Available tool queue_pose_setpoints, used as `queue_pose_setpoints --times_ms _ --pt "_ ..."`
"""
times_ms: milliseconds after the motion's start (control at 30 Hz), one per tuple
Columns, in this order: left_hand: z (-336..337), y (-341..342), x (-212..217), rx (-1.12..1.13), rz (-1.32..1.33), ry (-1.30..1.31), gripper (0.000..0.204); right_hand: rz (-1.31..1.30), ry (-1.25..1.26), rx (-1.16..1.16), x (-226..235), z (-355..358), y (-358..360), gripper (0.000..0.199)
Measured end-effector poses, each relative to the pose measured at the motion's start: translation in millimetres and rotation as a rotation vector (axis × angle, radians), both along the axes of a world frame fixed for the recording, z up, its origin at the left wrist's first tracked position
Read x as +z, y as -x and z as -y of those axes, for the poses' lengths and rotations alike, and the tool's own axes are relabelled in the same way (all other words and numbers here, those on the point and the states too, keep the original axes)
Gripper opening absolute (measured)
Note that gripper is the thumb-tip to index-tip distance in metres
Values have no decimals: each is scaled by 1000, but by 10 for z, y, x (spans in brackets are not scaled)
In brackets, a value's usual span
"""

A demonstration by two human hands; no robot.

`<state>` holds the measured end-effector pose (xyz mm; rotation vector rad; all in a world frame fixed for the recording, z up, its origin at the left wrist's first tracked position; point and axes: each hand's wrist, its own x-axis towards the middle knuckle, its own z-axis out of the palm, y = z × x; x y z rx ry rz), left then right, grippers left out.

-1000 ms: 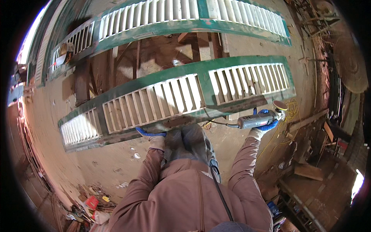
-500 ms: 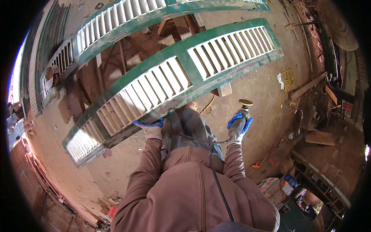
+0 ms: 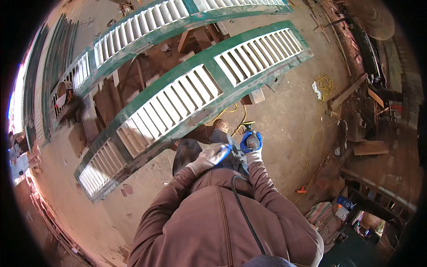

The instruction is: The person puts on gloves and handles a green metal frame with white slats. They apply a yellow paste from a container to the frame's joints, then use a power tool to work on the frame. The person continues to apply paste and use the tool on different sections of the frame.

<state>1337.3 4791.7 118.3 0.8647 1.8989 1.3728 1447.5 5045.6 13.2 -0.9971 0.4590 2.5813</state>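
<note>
My right hand (image 3: 252, 145), in a white and blue glove, grips an angle grinder (image 3: 253, 139) just ahead of my lap. The grinder carries a flat round disc (image 3: 248, 123) at its far end. Close to its left is my left hand (image 3: 212, 158), gloved the same way and held over my thighs; its fingers are blurred and partly turned from view. Beyond both hands lies a long green louvred shutter (image 3: 213, 70) with white slats, its near edge apart from my hands. A dark power cord (image 3: 247, 216) runs over my jacket.
A second green and white shutter (image 3: 147, 41) lies farther off, with wooden supports (image 3: 120, 93) between the two. More shutters (image 3: 42, 84) lean at the far left. A yellow cord (image 3: 327, 86) is coiled on the floor at right, near loose boards (image 3: 349, 92).
My left hand has come off the shutter's near edge and moved right, over my lap. The grinder in my right hand has swung left, closer to my left hand.
</note>
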Motion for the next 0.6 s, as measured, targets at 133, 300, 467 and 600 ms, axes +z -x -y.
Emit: queue_pose_setpoints --times_ms 133,300,467,600 --pt "409 159 417 -311 -255 171 36 -73 -53 -28 102 461 -32 25" --pt "1163 165 577 -330 -68 71 28 -129 185 -145 164 1010 -36 41" --pt "1436 98 781 -374 -154 93 25 -6 422 -56 -60 1224 -164 29" --pt "1454 -118 398 -259 -330 -82 29 31 539 48 -287 1135 -121 25"
